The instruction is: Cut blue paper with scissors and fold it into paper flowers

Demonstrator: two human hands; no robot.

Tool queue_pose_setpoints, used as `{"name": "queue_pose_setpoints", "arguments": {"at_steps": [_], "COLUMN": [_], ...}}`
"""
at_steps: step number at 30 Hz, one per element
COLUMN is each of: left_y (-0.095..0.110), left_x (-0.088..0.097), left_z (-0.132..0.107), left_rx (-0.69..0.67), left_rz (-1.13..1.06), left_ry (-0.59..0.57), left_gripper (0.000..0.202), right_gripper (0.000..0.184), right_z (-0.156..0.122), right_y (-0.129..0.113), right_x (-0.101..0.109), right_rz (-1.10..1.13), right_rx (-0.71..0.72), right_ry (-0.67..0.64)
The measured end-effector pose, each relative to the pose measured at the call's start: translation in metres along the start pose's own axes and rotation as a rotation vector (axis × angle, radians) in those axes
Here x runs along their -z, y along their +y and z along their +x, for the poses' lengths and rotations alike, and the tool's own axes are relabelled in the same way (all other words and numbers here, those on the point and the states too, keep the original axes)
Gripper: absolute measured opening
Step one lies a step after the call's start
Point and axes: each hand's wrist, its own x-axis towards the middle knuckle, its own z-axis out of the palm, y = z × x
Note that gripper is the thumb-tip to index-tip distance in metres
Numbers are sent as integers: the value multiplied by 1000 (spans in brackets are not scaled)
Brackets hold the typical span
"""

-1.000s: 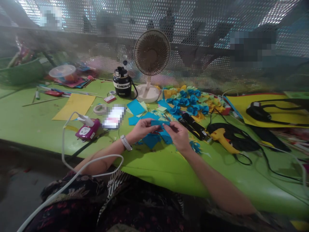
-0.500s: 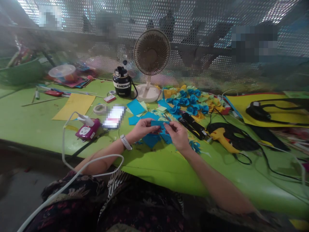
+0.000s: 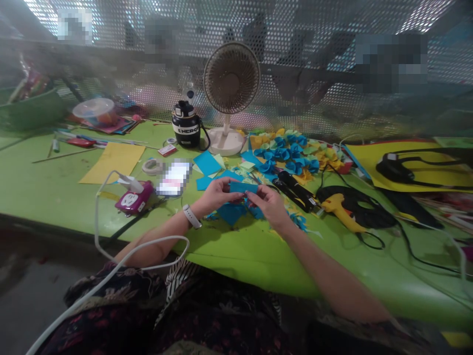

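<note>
My left hand and my right hand meet over the green table, both pinching a small folded strip of blue paper held just above it. A white watch sits on my left wrist. Under the hands lie more blue paper pieces. Beyond them is a heap of blue, yellow and green folded paper flowers.
A yellow glue gun with black cables lies right of my hands, next to a black stapler. A small fan, a black jug, a tape roll, a phone, a pink power adapter and yellow sheets stand around.
Both hands have lifted the blue strip slightly and drawn closer together, the right fingers sliding left along it.
</note>
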Motion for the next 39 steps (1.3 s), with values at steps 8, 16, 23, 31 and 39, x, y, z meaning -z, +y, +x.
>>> {"name": "queue_pose_setpoints", "arguments": {"at_steps": [8,16,23,31,39], "left_y": [-5,1,11,4,2], "left_x": [5,5,18,1,-3], "left_z": [4,3,7,3,1], "left_rx": [1,68,-7,-18,9], "left_rz": [49,71,80,-81,-23], "left_ry": [34,16,48,99,90], "left_gripper": [52,51,47,44,44], "right_gripper": [49,46,50,50,42], "right_z": [5,6,11,1,-5], "right_y": [-3,-9,-9,-8,-8], "right_x": [7,18,24,4,-4], "right_rz": [-137,-154,-66,130,116], "right_rx": [-25,-58,-144,-156,-129], "right_ry": [-83,-240,-89,110,19]}}
